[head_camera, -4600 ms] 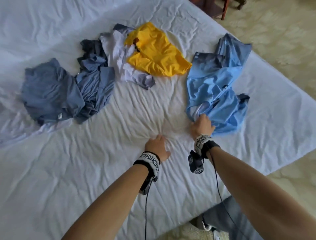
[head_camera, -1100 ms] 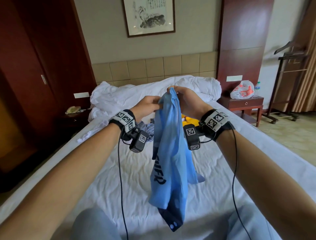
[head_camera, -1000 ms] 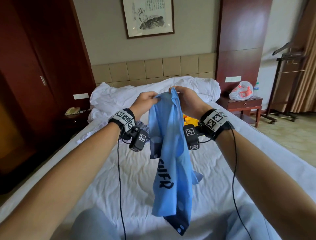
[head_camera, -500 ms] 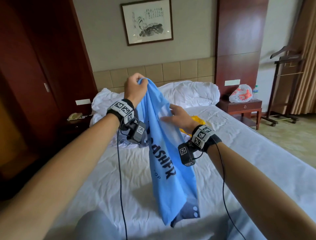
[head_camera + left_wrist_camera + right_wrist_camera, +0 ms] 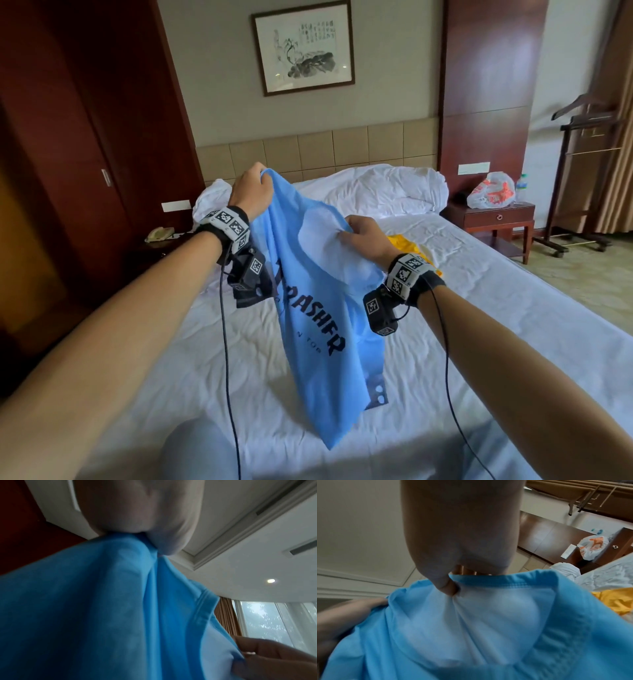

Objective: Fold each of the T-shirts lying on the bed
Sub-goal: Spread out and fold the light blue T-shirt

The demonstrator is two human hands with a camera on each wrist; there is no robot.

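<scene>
A light blue T-shirt (image 5: 318,308) with dark lettering hangs in the air above the bed (image 5: 479,308). My left hand (image 5: 251,190) grips its upper edge, raised highest. Lower and to the right, my right hand (image 5: 359,236) pinches the fabric by the neckline. In the left wrist view the blue T-shirt (image 5: 102,615) bunches under my left hand (image 5: 137,520). In the right wrist view my right hand (image 5: 453,585) has its thumb pressed on the collar band of the blue T-shirt (image 5: 488,628). A yellow T-shirt (image 5: 407,245) lies on the bed behind my right wrist.
A white duvet (image 5: 370,190) is heaped at the head of the bed. To the right stands a wooden nightstand (image 5: 496,219) with a plastic bag (image 5: 491,195), and a valet stand (image 5: 582,171) beyond. A telephone (image 5: 159,233) sits on the left nightstand.
The shirt was picked up off the bed and held bunched between both hands. My left hand then rose with one edge while my right hand dropped and took the neckline, spreading the print.
</scene>
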